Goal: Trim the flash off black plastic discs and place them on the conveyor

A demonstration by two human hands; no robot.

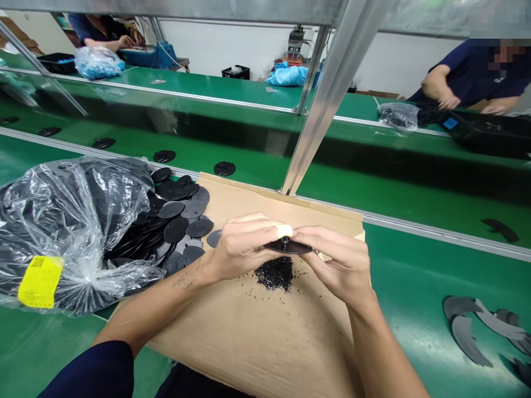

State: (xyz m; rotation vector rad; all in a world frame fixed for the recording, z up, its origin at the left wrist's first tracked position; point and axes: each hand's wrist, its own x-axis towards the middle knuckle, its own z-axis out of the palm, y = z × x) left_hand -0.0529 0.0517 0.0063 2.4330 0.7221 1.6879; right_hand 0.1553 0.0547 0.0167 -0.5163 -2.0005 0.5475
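Between both hands, above the cardboard sheet (pixel 232 342), I hold a flat black oval disc (pixel 290 247) with a small post on its upper face. My left hand (pixel 240 243) grips the disc's left edge, a pale wrap showing on one fingertip. My right hand (pixel 340 257) pinches the right edge, thumb below and fingers above. Directly under the disc lies a small heap of tiny black pieces (pixel 274 275), with some scattered around it. Left of my left hand, many similar black discs (pixel 176 229) spill beside a clear plastic bag (pixel 78 204).
Curved grey-black strips (pixel 470 337) lie on the green table at right. Behind a metal rail, more discs (pixel 224 168) sit spaced along a green belt. A slanted metal post (pixel 327 105) rises ahead. Two people work across the line, one near a black bin (pixel 489 132).
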